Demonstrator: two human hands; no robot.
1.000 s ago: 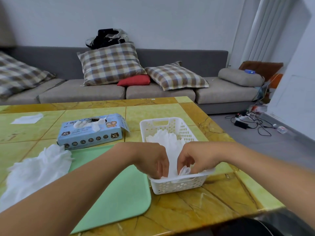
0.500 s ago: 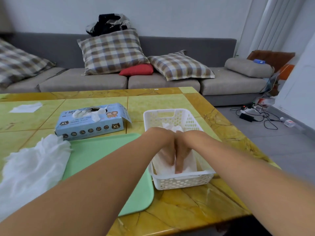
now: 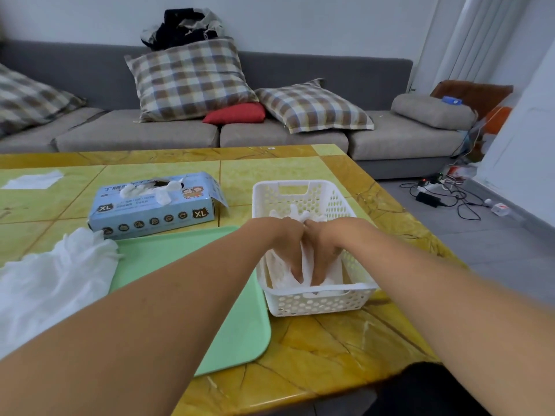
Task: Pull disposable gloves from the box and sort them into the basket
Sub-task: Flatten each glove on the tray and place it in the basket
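With both hands down inside the white basket (image 3: 312, 304), I'm pressing on the gloves in the basket (image 3: 309, 265). My left hand (image 3: 288, 244) and right hand (image 3: 326, 246) sit side by side, touching at the knuckles, fingers pointing down straight into the white material. Fingers look extended, pushing rather than curled round anything (fingertips are partly buried, so I can't confirm a pinch). A few glove tips stick up behind my hands towards the basket's far wall.

The basket stands on the yellow marbled table (image 3: 315, 355), just right of the green tray (image 3: 192, 265); its near left corner is right at the tray's edge, whether touching I can't tell. My left forearm crosses over the tray.

The blue glove box (image 3: 153, 211) lies on the table beyond the tray's far edge, well left of the basket, marked XL, with a white glove (image 3: 163, 192) poking out of the top slot and an end flap hanging open on its right.

A loose pile of white gloves (image 3: 54, 277) lies at the left, overlapping the tray's left edge. One flat white sheet (image 3: 33, 181) lies at the far left of the table.

Behind the table: grey sofa (image 3: 135, 133) with plaid cushions (image 3: 189, 76), a red cushion (image 3: 237, 114) and dark clothes on the backrest. Cables and a power strip (image 3: 432, 187) on the floor at right.
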